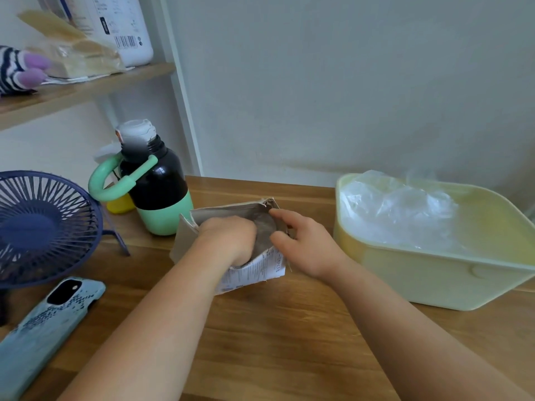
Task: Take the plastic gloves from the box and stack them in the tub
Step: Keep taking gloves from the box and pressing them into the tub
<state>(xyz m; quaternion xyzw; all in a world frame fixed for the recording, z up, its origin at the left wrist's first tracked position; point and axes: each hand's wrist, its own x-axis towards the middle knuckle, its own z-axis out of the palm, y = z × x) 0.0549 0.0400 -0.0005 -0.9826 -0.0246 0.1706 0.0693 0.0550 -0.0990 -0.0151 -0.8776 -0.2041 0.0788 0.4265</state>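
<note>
One torn cardboard box (254, 269) lies open on the wooden table (275, 342). The left hand (228, 238) reaches into it, its fingers hidden inside, so their state cannot be told. The right hand (304, 244) pinches the box's right wall between thumb and forefinger. At 3 o'clock, one pale yellow tub (434, 279) holds a crumpled heap of clear plastic gloves (396, 215), too tangled to count. One black-and-green bottle (156, 183) stands at 10 o'clock, one blue fan (43, 227) at 9, and one phone (49, 328) at 8.

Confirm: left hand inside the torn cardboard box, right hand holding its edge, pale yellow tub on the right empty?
Not empty: head view shows the pale yellow plastic tub holding crumpled clear plastic gloves. Left hand inside the torn grey cardboard box, right hand holding its edge: correct.
</note>
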